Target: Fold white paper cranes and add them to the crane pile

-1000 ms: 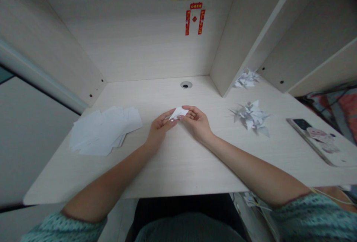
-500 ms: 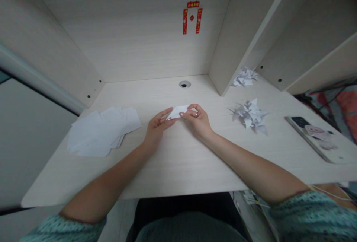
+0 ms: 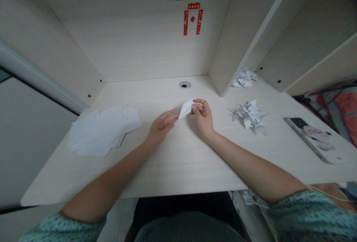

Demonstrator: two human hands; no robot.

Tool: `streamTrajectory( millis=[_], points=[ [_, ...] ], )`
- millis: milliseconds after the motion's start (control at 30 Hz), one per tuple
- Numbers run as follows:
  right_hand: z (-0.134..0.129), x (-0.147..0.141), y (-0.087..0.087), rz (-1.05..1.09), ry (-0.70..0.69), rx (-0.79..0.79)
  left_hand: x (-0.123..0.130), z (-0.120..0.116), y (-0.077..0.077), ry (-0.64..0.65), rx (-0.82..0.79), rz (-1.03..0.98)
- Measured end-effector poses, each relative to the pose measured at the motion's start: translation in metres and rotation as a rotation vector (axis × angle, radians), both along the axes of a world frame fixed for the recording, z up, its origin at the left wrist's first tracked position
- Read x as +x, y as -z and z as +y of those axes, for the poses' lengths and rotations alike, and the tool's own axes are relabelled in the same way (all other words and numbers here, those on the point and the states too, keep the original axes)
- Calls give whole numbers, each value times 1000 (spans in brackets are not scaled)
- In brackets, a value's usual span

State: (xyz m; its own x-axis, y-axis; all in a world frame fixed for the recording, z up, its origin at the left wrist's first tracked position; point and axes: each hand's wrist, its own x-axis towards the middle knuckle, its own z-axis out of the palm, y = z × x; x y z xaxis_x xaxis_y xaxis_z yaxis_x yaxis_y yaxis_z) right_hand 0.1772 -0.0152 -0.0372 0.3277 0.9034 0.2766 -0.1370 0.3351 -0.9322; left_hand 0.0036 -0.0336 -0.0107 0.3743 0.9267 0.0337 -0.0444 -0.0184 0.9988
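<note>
My right hand pinches a small folded piece of white paper between thumb and fingers. The paper is held tilted, a little above the desk, with its pointed end down to the left. Beside that point is my left hand, its fingers stretched out and the thumb apart from them. Whether its fingertips touch the paper I cannot tell. Off to the left lies a spread stack of white paper sheets. Right of my right hand is a heap of folded white paper pieces.
Another heap of folded paper lies beyond the upright panel. A phone rests at the desk's right. A round cable hole is near the back wall, which bears red stickers.
My right hand has lifted and turned the folded paper, so its right end points up. My left hand has let go of its hold, its fingers now straighter beside the paper.
</note>
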Motion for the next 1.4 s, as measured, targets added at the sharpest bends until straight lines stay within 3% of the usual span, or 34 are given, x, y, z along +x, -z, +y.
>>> streamTrajectory(
  millis=[267,367,600,800,900,1033,1400],
  points=[
    [-18,-4,-9,-674,-79,225,3,-4,-3,-95,-47,199],
    [-20,-4,-12,-788,-71,320,3,-3,-2,-136,-52,226],
    [-22,-6,-15,-706,-140,335,3,0,-4,-278,-127,21],
    [-21,-5,-13,-727,-115,334,7,-4,-8,-190,-158,-30],
    [-22,-5,-12,-681,-126,283,7,-5,-8,-205,-145,-29],
    [-24,-6,-13,-599,-130,221,7,-5,-7,-257,-74,-64],
    [-23,-6,-14,-546,-80,159,8,-9,-6,-172,47,-56]
  ],
)
